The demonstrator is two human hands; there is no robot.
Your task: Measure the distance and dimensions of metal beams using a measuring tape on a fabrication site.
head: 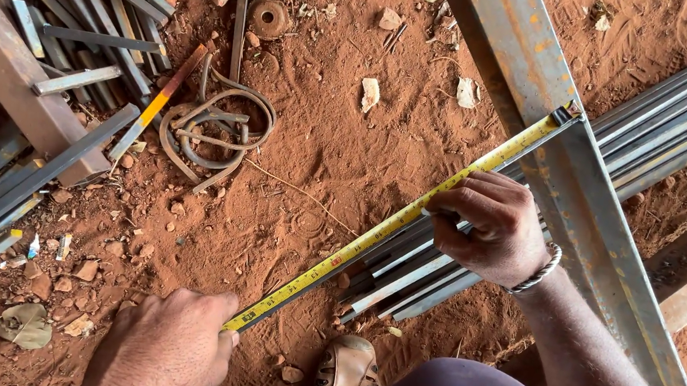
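red dirt ground all around, littered with stones and scrap, and across it runs a yellow tape measure (391, 223), stretched taut on a diagonal from lower left to upper right. left hand (165, 344) sits low at the bottom edge, fingers curled shut over the near end of the tape, the case itself hidden under the hand. right hand (491, 228) is further up the blade, fingers pinched closed on it, a metal bangle (539, 271) at the wrist. the tape's hook catches on the edge of a long steel bar (577, 207) that slants down the right side. under the right hand lies a bundle of grey steel rods (670, 115). off to the left, more cut steel pieces (83, 17) and a coil of bent metal strip (215, 126). a sandalled foot (347, 374) shows just below the tape.
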